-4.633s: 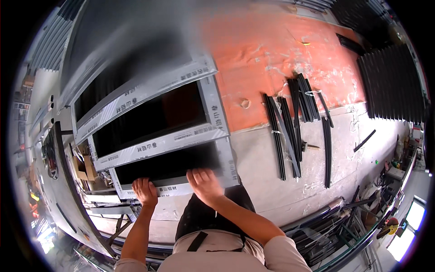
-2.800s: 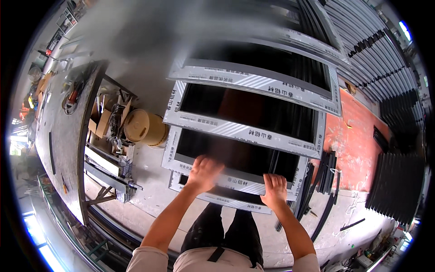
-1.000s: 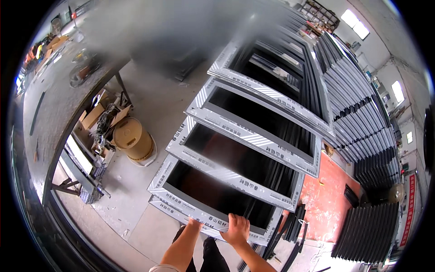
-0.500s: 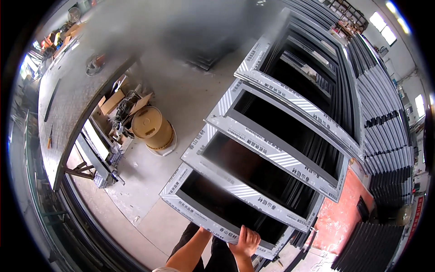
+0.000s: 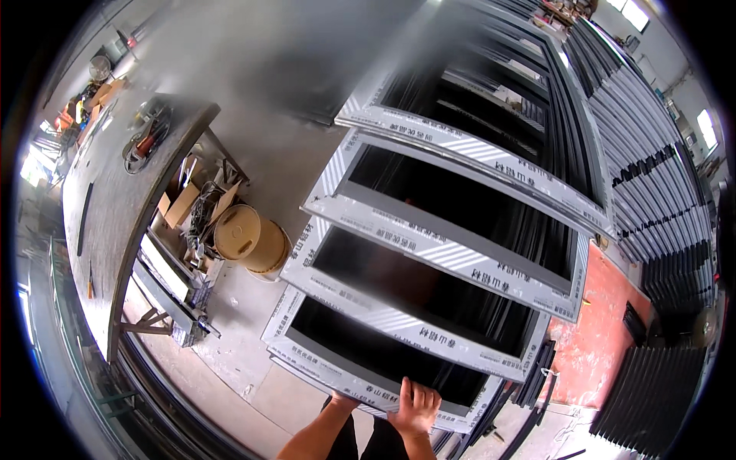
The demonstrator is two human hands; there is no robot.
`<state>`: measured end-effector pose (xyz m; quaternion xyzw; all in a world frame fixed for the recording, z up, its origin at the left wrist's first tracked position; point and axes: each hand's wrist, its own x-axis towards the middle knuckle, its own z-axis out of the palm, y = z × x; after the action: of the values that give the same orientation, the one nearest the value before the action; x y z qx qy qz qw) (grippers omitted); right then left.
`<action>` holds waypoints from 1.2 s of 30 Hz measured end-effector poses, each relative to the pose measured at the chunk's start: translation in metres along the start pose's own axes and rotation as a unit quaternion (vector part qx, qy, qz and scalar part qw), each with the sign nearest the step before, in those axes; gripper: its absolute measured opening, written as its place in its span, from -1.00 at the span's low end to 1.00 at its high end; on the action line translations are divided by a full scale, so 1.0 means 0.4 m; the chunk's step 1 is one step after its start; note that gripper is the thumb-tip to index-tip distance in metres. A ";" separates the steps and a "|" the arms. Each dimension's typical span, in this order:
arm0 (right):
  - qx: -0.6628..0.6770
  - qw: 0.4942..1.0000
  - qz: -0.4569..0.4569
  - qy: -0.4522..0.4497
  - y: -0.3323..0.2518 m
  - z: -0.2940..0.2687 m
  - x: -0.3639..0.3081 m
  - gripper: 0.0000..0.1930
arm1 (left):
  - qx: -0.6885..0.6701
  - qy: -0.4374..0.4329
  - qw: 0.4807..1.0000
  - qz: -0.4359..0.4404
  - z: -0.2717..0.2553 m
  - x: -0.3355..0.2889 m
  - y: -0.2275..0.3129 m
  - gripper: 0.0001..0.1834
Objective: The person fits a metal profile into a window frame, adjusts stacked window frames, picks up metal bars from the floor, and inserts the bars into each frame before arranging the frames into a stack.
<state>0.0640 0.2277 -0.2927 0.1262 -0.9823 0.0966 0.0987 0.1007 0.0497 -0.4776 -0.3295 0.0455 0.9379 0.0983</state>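
Wrapped window frames with dark openings lean in a stepped stack in front of me. The nearest window frame point(image 5: 360, 374) lies tilted at the lower end, close to my legs. My right hand point(image 5: 415, 408) is closed over its near edge, fingers curled onto the top face. My left hand point(image 5: 343, 400) holds the same edge farther left; its fingers go out of sight under the frame. Directly above lies a second window frame point(image 5: 406, 326), then a third window frame point(image 5: 452, 253), each overlapping the one below. A grey blur covers the upper part of the view.
At the left stands a long worktable point(image 5: 115, 222) with a coiled cable tool point(image 5: 146, 146) on it. A tan drum point(image 5: 247, 238) and boxes of cable point(image 5: 201, 205) sit beside it. More stacked frames point(image 5: 652, 169) rise at the right, beyond a red board point(image 5: 594, 330).
The view has turned slightly, shifting the upper frames leftward in it. A second edge now shows beneath the nearest frame's left side. Both hands stay at that frame's near edge.
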 end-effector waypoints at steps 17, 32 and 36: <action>0.007 1.000 0.018 0.018 -0.019 0.029 0.010 -0.06 | 0.040 0.108 0.991 -0.074 -0.085 -0.114 0.039 -0.31; 0.021 0.996 0.080 -0.026 -0.037 0.012 0.011 -0.23 | 0.894 -0.152 0.094 0.410 0.133 -0.209 0.039 -0.92; 0.023 0.995 0.090 -0.044 -0.019 0.006 0.002 -0.26 | 0.873 -0.173 0.115 0.441 0.146 -0.230 0.031 -0.94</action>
<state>0.0648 0.2196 -0.2936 0.0437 -0.9907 0.1217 0.0430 0.1327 0.0320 -0.3743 0.2305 0.9524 0.1685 -0.1064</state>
